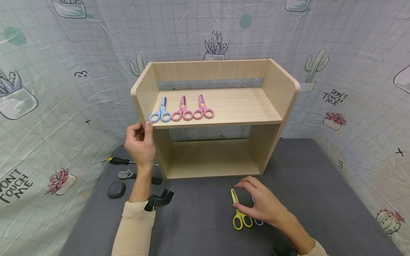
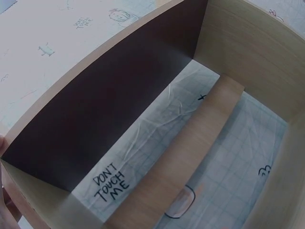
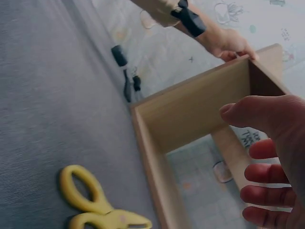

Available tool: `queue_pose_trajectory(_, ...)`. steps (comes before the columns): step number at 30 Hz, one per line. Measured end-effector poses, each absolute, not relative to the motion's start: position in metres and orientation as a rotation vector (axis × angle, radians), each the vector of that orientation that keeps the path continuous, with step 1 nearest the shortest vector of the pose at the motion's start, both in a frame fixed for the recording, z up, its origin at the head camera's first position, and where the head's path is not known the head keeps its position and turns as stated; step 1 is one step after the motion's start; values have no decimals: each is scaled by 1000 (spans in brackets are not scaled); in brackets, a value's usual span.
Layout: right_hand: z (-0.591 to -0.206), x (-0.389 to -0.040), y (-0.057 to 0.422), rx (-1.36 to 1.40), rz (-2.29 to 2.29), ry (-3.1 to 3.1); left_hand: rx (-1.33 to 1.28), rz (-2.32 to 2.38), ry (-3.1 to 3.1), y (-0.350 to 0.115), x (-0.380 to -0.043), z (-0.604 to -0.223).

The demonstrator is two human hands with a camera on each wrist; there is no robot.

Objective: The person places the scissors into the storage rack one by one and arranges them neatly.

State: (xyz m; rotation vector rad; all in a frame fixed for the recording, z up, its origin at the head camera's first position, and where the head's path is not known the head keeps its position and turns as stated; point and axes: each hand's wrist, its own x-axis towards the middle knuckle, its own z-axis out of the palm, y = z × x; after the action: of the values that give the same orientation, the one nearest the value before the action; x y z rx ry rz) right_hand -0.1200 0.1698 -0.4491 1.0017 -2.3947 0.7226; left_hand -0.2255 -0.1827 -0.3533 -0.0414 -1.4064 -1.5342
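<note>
A two-tier wooden shelf stands on the dark grey table. One blue pair of scissors and two pink ones, a middle pair and a right-hand pair, lie in a row on its upper board. My left hand grips the shelf's left side, thumb at the front edge of that board. Above the table in front, my right hand hovers with fingers apart and nothing between them. Yellow scissors lie just under it, beside another blue pair mostly hidden by the hand.
Left of the shelf lie a screwdriver, an adjustable wrench partly behind the left forearm, and a dark computer mouse. A printed cloth hangs behind and around the table. The shelf's lower compartment faces the front.
</note>
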Motion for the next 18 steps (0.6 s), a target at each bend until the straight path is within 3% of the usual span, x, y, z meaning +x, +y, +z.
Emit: queue_pose_trajectory(18,-493,-103,180,937,635,-2581,-34,-1513,-1438,-184,-225,-354)
